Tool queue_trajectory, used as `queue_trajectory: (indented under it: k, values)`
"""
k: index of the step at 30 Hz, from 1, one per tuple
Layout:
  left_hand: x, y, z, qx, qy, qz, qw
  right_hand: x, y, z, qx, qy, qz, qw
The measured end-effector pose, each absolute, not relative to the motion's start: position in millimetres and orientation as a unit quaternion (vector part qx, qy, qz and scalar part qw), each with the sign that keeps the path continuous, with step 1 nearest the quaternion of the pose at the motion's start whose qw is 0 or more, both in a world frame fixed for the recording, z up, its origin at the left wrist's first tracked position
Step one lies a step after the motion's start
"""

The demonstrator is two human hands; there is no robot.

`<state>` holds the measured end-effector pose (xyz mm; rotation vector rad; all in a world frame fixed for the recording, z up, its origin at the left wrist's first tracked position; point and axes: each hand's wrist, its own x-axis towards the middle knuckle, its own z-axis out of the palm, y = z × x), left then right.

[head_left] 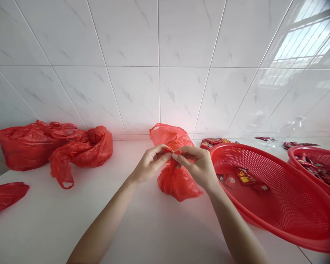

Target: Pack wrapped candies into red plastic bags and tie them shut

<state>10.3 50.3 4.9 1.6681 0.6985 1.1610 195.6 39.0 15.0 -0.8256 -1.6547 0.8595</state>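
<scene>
A red plastic bag (178, 185) rests on the white table in front of me, its lower part rounded and bulging. Above that bulge the neck is gathered and twisted, and the loose top fans out toward the wall. My left hand (154, 161) pinches the bag's neck from the left, thumb against fingers. From the right, my right hand (195, 163) pinches the same gathered plastic, its fingertips touching or nearly touching those of the left. What the bag contains is hidden.
Right of my hands stands a large red perforated basket (291, 216) with several small packets (244, 176) inside. A second red basket (294, 152) is beyond it. Filled-looking red bags (27, 146) sit at the left, and another red bag (7, 196) lies nearer. A tiled wall (132, 99) backs the table.
</scene>
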Motion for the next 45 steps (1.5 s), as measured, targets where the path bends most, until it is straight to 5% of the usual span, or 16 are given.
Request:
queue_trajectory:
  k: [4, 12, 22, 29, 35, 45]
  values:
    - [13.3, 46.6, 6.4, 0.678, 0.280, 0.462, 0.498, 191.9, 40.4, 10.3, -0.370, -0.684, 0.280, 0.563]
    - [17.8, 45.4, 6.8, 0.641, 0.317, 0.503, 0.486, 198.5, 38.8, 17.2, -0.379, -0.706, 0.308, 0.512]
    - [9.2, 40.2, 14.2, 0.599, 0.387, 0.607, 0.351, 195.8, 38.1, 6.8, -0.477, -0.792, 0.228, 0.306]
    - [-15.0, 58.0, 17.3, 0.529, 0.379, 0.686, 0.326, 201.9, 49.5, 0.8, -0.446, -0.814, 0.268, 0.257]
    - [-9.0, 50.5, 18.1, 0.573, 0.395, 0.632, 0.340, 209.8, 53.5, -0.5, -0.462, -0.835, 0.236, 0.183]
    - [2.8, 35.5, 22.0, 0.631, 0.397, 0.570, 0.344, 195.4, 44.2, 6.1, -0.361, -0.818, 0.327, 0.307]
